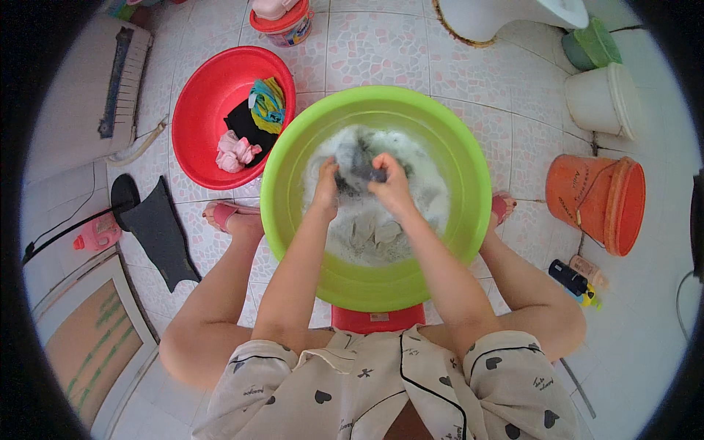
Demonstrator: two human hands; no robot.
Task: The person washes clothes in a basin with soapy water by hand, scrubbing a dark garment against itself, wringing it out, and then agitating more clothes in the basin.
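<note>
In front of me a large lime-green plastic basin (374, 291) holds foamy water and wet laundry. Above the suds both hands grip a dark grey cloth (355, 162), its middle blurred. My left hand (326, 190) has its fingers closed on the cloth's left side. On the other side, my right hand (391, 181) pinches a bunched part of it between thumb and fingers. Pale wet cloth (379, 234) lies in the foam nearer to me, below the hands. Part of the laundry is hidden under suds.
A red basin (198, 104) at left holds pink cloth (235, 151), black cloth (247, 121) and a blue-yellow cloth (268, 104). At right an orange bucket (575, 192) lies near a white bucket (594, 102) and several bottles (568, 276). A dark mat (159, 231) lies left.
</note>
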